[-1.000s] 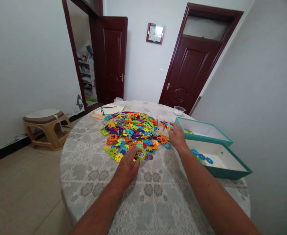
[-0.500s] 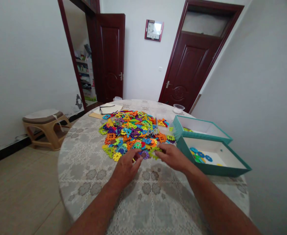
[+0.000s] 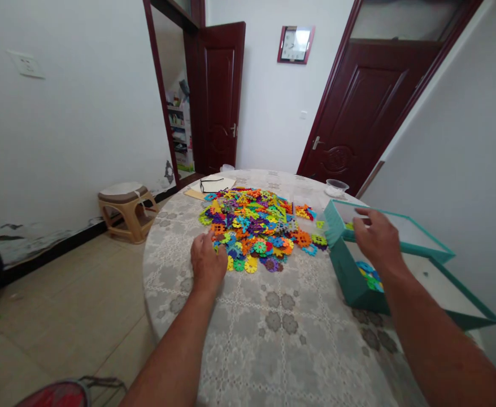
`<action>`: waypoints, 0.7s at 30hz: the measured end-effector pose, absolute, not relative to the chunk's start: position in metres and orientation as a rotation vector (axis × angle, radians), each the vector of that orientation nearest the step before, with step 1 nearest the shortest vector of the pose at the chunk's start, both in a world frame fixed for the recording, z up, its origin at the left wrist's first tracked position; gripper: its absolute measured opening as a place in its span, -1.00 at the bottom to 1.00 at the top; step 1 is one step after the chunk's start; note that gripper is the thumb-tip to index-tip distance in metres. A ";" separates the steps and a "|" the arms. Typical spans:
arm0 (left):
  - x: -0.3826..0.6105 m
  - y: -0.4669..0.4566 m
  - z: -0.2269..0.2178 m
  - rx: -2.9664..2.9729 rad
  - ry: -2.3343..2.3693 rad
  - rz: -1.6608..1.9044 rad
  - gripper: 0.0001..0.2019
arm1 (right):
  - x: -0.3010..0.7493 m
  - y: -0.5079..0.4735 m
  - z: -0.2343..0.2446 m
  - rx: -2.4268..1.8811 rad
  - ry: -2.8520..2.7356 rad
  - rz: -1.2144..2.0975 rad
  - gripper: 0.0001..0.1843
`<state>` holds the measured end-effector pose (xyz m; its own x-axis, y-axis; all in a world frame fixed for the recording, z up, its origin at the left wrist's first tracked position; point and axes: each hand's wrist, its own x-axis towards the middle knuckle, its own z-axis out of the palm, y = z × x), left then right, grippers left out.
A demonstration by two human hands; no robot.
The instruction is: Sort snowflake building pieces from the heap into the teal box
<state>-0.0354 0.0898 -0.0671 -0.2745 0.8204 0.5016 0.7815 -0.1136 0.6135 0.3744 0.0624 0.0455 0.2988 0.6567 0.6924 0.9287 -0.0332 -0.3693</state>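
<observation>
A heap of colourful plastic interlocking pieces [image 3: 252, 217], some flower-shaped and some square, covers the middle of the table. At its near left edge, my left hand [image 3: 208, 263] has its fingers bent over a yellow-green interlocking piece [image 3: 217, 247], which is mostly hidden beneath them. My right hand [image 3: 377, 234] hovers over the two teal boxes, thumb and forefinger apart, with no piece visible between them. Blue and green flower-shaped pieces [image 3: 369, 274] lie in the nearer teal box [image 3: 358, 291]. A little green shows inside the farther teal box [image 3: 426, 229].
Eyeglasses [image 3: 214, 185] rest on paper at the table's far left. A clear plastic bowl [image 3: 336, 186] stands at the far right. Beside the heap is a clear tray [image 3: 305, 210] with more pieces. A stool [image 3: 127, 209] stands on the floor to the left.
My right hand has left the front of the heap, where it held a yellow-green piece, and moved right over the boxes. My left hand has shifted to the heap's left edge. The view has turned left.
</observation>
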 end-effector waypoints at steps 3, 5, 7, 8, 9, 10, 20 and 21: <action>-0.031 0.090 -0.073 1.949 2.184 1.122 -0.59 | 0.323 0.038 0.018 -1.577 -1.663 -0.200 -0.66; -0.028 0.087 -0.074 2.016 2.204 0.971 -0.59 | 0.292 0.025 -0.006 -1.475 -1.803 -0.026 -0.69; -0.027 0.085 -0.073 2.099 2.185 0.853 -0.60 | 0.270 0.018 -0.033 -1.417 -1.867 0.131 -0.69; -0.027 0.085 -0.073 2.147 2.160 0.811 -0.61 | 0.263 0.016 -0.046 -1.394 -1.881 0.161 -0.67; -0.027 0.084 -0.074 2.191 2.129 0.786 -0.63 | 0.259 0.016 -0.058 -1.377 -1.891 0.159 -0.64; -0.026 0.084 -0.075 2.230 2.092 0.777 -0.64 | 0.256 0.015 -0.069 -1.365 -1.905 0.143 -0.62; 0.000 0.070 -0.087 2.491 1.483 0.935 -0.76 | 0.250 0.014 -0.088 -1.384 -2.081 0.062 -0.57; 0.002 0.070 -0.087 2.500 1.425 0.933 -0.76 | 0.250 0.014 -0.087 -1.382 -2.079 0.066 -0.58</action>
